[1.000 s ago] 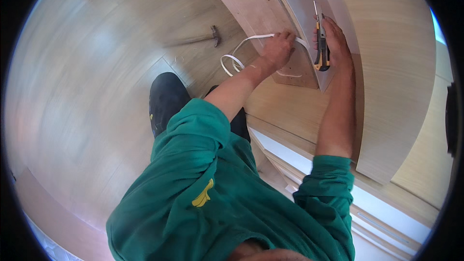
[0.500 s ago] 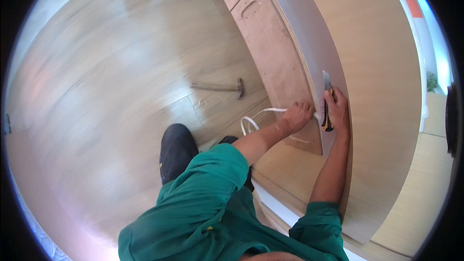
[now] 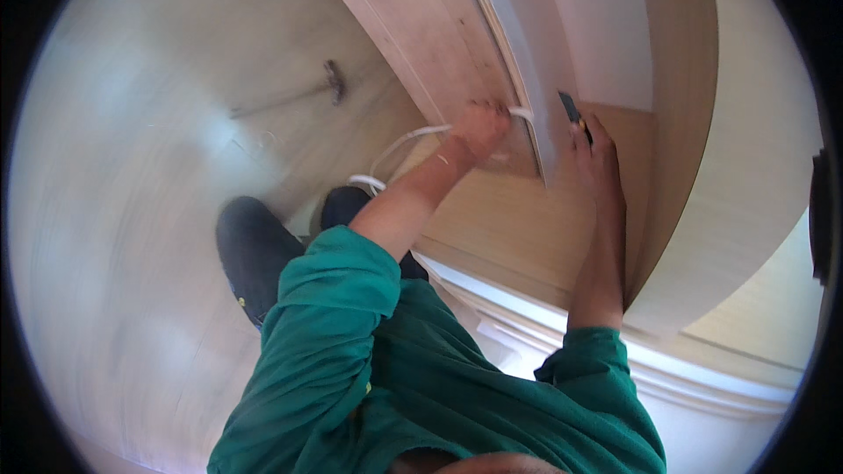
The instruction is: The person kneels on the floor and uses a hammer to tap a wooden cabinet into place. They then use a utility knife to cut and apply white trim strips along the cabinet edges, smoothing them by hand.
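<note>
Your left hand (image 3: 481, 130) is closed on the white strip (image 3: 413, 136), which shows on both sides of it near the edge of the wooden panel (image 3: 421, 22), while your right hand (image 3: 597, 155) grips the cutter (image 3: 572, 111) beyond that edge, and a hammer (image 3: 334, 83) lies on the floor (image 3: 149, 211).

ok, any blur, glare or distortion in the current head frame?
Head view: hammer smeared, handle worst; knife blade dark against the paler board. Also head view: pale glare patches on the floor; fisheye bows the tall panel at right, corners black.
</note>
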{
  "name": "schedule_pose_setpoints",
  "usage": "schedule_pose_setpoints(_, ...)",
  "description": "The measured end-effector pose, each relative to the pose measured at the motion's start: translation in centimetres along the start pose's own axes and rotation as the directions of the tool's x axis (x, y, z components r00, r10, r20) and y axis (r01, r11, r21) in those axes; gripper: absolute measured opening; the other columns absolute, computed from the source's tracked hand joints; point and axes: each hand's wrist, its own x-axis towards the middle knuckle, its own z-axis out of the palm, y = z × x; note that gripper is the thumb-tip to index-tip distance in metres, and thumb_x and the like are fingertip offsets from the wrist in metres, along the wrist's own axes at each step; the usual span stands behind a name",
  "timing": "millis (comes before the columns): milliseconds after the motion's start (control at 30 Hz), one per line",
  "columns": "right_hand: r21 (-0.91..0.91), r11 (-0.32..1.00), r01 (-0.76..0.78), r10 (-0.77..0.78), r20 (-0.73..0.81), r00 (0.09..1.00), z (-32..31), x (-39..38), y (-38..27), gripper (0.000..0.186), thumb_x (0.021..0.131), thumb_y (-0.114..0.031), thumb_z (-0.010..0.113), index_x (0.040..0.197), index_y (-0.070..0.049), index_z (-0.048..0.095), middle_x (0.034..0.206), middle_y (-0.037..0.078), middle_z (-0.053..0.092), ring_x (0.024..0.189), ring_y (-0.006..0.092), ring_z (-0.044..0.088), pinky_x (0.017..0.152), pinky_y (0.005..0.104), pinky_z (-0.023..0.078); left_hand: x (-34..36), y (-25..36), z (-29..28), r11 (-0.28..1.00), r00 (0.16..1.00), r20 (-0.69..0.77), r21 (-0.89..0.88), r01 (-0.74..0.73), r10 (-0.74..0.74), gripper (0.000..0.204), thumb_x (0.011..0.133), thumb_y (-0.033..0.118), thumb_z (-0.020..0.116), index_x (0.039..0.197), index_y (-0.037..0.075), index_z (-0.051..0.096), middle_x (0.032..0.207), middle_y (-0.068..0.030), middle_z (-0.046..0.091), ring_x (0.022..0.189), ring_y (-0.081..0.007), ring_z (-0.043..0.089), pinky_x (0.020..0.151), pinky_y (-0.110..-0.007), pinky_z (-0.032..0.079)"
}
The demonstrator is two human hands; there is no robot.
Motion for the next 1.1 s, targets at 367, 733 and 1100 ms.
schedule_pose_setpoints(367,-0.186,0.977,0.106,-0.079,0.149,0.986,1.3,2.3,-0.1,0.028,0.097,-0.025,0.058,0.113,-0.003,0.064,0.098,0.022,0.066,0.090,0.0348,0.064,0.079,0.0390,0.049,-0.1,0.3,0.3,0.981,0.980,-0.099,-0.107,0.162,-0.172,0.016,0.084,0.009,0.057,0.093,0.005,0.070,0.097,-0.0148,0.070,0.088,-0.0297,0.071,0.070,-0.041,0.057)
schedule_pose_setpoints(733,-0.333,0.939,0.086,-0.005,0.237,0.972,2.2,3.5,0.0,0.029,0.095,-0.029,0.054,0.102,-0.004,0.065,0.100,0.019,0.066,0.094,0.0393,0.063,0.082,0.0468,0.048,-0.5,0.2,-1.0,0.990,0.989,-0.034,-0.030,0.140,-0.141,0.015,0.084,0.011,0.059,0.093,0.010,0.071,0.099,-0.0108,0.070,0.089,-0.0273,0.071,0.074,-0.040,0.057)
schedule_pose_setpoints(1100,-0.492,0.867,0.072,-0.030,0.093,0.995,2.2,2.5,-2.2,0.027,0.095,-0.026,0.053,0.101,-0.003,0.067,0.101,0.020,0.067,0.098,0.0380,0.063,0.084,0.0486,0.049,-0.5,0.3,-0.1,0.971,0.978,-0.025,-0.120,0.205,-0.209,0.022,0.084,0.007,0.056,0.103,0.007,0.067,0.108,-0.0128,0.066,0.091,-0.0299,0.070,0.076,-0.042,0.057)
